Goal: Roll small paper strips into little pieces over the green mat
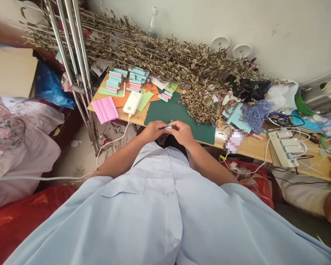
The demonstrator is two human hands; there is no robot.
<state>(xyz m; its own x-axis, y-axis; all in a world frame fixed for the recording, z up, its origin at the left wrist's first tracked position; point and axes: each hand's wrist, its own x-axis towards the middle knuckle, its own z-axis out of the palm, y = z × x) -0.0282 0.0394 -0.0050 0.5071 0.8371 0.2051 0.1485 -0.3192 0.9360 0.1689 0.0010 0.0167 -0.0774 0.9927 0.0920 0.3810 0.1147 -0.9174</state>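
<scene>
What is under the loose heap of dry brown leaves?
The rectangular dark green mat shows along the near and left edges of the heap; anything directly beneath is hidden.

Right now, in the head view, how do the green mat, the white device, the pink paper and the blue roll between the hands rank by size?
Largest to smallest, as they look:
1. Green mat
2. Pink paper
3. White device
4. Blue roll, partly covered

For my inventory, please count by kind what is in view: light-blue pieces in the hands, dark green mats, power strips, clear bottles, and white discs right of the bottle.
Light-blue piece between left hand and right hand: 1
Dark green mat: 1
Power strip: 1
Clear bottle: 1
White discs: 2
Total: 6
</scene>
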